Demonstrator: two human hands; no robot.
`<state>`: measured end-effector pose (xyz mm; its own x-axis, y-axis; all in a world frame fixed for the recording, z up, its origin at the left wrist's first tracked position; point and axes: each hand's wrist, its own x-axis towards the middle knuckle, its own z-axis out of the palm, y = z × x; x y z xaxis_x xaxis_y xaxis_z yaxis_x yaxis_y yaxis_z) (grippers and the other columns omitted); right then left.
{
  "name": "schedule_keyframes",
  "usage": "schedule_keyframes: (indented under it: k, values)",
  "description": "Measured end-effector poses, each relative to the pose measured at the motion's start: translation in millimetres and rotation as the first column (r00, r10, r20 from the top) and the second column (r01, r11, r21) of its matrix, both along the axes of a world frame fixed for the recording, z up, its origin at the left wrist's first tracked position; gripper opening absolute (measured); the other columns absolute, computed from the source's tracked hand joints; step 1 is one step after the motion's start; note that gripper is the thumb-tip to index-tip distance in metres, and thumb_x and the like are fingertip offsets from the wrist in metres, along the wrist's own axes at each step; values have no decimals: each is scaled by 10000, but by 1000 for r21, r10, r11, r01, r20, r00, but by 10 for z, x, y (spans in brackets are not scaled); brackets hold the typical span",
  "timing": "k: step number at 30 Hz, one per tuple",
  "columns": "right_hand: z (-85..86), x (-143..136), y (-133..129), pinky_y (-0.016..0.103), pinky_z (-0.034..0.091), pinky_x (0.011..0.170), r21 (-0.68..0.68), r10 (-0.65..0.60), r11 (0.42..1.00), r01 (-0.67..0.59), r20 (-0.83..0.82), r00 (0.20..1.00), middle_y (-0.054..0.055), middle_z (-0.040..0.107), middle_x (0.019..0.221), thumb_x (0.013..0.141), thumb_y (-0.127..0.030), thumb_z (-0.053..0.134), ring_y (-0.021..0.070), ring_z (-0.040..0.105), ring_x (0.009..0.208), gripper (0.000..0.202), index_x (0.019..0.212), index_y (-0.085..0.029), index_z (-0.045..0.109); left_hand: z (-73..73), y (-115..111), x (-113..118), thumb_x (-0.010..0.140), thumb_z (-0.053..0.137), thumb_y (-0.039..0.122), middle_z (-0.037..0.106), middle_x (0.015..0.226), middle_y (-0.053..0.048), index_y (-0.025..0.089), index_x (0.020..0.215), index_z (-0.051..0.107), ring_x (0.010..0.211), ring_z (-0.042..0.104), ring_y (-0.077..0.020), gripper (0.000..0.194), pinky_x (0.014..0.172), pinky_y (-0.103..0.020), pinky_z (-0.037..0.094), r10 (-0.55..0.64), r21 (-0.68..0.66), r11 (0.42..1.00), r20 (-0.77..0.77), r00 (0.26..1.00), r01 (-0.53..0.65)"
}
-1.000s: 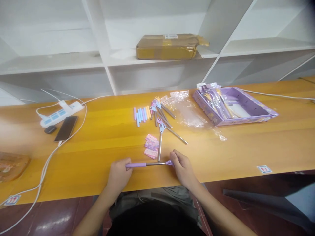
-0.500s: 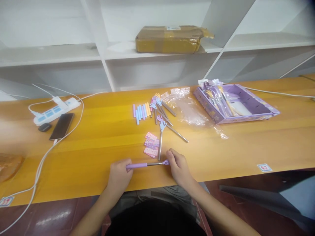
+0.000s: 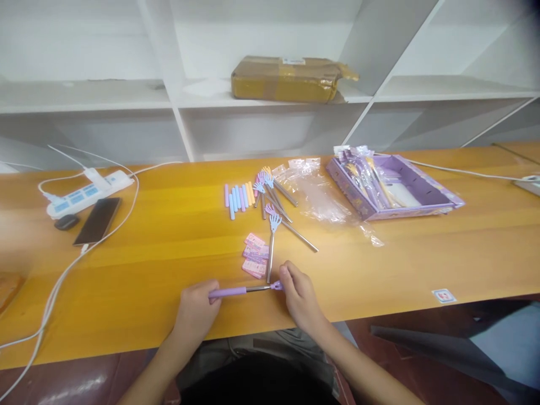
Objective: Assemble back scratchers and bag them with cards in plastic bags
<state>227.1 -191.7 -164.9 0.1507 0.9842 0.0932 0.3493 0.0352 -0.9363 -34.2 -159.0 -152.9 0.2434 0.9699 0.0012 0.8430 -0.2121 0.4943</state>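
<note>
- Shelf (image 3: 126,97) runs along the back, a taped carton (image 3: 278,81) sitting in it.
- Table (image 3: 379,270) in front is wood-coloured, and everything else here is on or just above it.
- Purple tray (image 3: 405,213) is over on the right, with bagged stuff piled in its left side; loose clear bags (image 3: 323,194) lie just beside it.
- Left hand (image 3: 196,309) has its fingers wrapped around the far end of a purple handle, no gap I can see.
- Right hand (image 3: 300,295) is closed around the little hand-shaped head at the other end, so most of that head is hidden.
- The scratcher (image 3: 230,292) is strung between the two, near the table's front edge. Long axis goes pretty much side to side: handle left, bare metal in the middle, head right. Neither hand is nearer, both are on it.
- Blue scratcher (image 3: 271,247) lies just past it, almost at a right angle, head pointing away, closer to the right hand.
- Cards (image 3: 255,253) are right beside that one.
- Loose sleeves (image 3: 242,198) sit farther back, lined up.
</note>
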Motion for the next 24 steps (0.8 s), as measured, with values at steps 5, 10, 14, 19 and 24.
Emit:
schedule_keyframes:
  k: [5,10,14,19,24]
  values:
    - [13,73,-48,306,542,755,159,107,981,-108,13,994,40,638,1018,1101,-438,538,184,641,837,331,1349,-225,490,77,115,-127,831,493,183,432,588,45,231,655,362,579,429,-154,224,626,-279,267,13,-41,999,18,1000,-12]
    - [177,262,-63,318,571,838,185,280,912,-367,374,884,76,656,1060,1150,-324,436,198,690,925,236,1183,-257,660,172,114,-309,904,540,296,525,680,45,236,729,474,649,513,-159,196,655,-266,335,-86,-89,991,122,989,97]
    - [230,303,-86,310,589,710,119,286,883,-454,630,722,83,666,1101,1119,-425,520,199,709,803,319,1374,-253,603,219,81,-381,929,561,321,544,710,42,238,750,502,672,531,-164,207,662,-271,353,-75,-95,992,116,990,87]
    - [219,278,-105,327,617,718,53,274,895,-443,718,640,93,666,1141,1115,-394,535,217,740,827,340,1412,-230,561,200,82,-376,954,582,329,569,727,36,235,755,515,680,553,-168,231,668,-279,372,-91,-89,991,109,990,101]
    - [197,288,-83,336,626,767,66,237,913,-402,718,655,107,643,1176,1130,-330,495,211,739,852,361,1472,-215,519,170,78,-356,1001,620,382,620,791,19,234,840,621,703,595,-169,219,670,-274,441,-148,-34,987,167,975,156]
